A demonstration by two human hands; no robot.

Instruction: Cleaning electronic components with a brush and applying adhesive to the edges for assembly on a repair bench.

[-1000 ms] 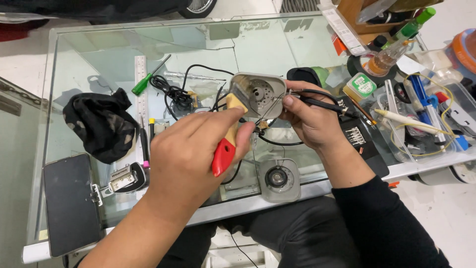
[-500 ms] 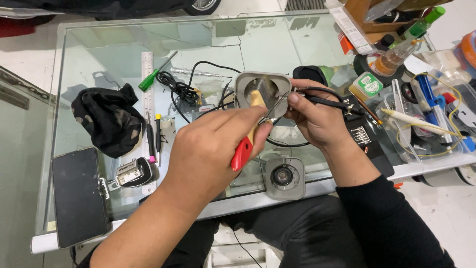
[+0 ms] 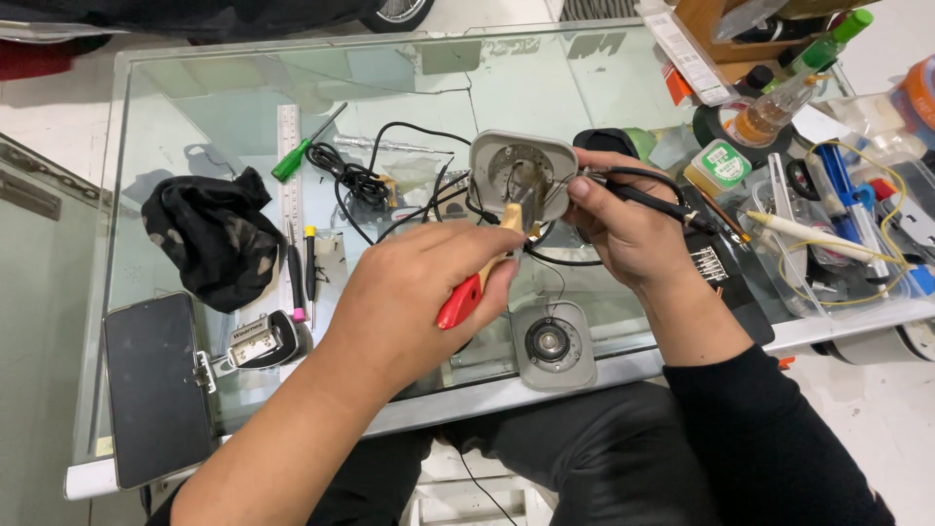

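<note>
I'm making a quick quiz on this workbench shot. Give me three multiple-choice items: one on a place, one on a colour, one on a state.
1. Where does the dark phone lie?
A. the glass table's near left corner
B. among the bottles
C. under the black cloth

2. What colour is the handle of the tool in the left hand?
A. blue
B. red
C. green

3. How is the grey housing held?
A. flat on the glass
B. lifted in the right hand, open side up
C. hanging by its cable

Answers: 1 A, it lies at that corner; 2 B, red shows under the grip; 3 B, fingers hold its edge above the table.
</note>
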